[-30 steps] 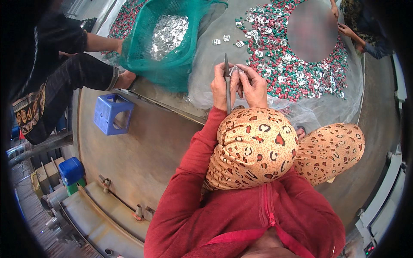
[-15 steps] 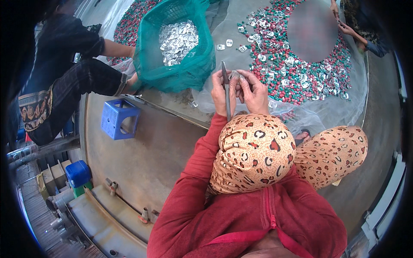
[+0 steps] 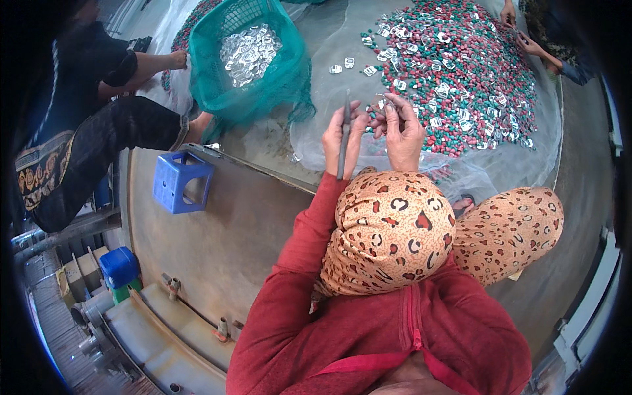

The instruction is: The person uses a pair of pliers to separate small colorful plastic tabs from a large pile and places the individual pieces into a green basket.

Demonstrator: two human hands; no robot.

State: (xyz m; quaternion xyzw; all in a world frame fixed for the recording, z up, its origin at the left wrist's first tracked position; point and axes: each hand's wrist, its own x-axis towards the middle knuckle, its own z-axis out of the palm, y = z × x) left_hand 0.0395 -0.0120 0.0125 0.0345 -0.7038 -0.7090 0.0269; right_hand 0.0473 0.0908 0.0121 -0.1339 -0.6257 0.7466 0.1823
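My left hand [image 3: 343, 139] is closed round a long, slender grey metal tool [image 3: 344, 135], which stands nearly upright with its narrow end pointing away from me. My right hand [image 3: 403, 135] is raised beside it, thumb and forefinger pinched on a small silvery piece [image 3: 382, 103] that is too small to make out. The two hands are a little apart. Beyond them, many small red and green pellets [image 3: 454, 72] lie spread on a pale mesh sheet [image 3: 316, 141]. Flat silver-and-white tabs [image 3: 442, 90] are scattered among the pellets.
A teal basket [image 3: 201, 82] draped in netting holds a heap of similar tabs [image 3: 250, 54]. A co-worker [image 3: 99, 99] sits at the left, and another person's hands [image 3: 526, 43] work at the far right. A blue stool [image 3: 172, 183] and a blue container [image 3: 119, 266] stand at the left.
My hands have drawn apart, the right one moving rightward with the small piece. The basket appears shifted left and farther away. The co-worker's hand at the left has left the basket's side.
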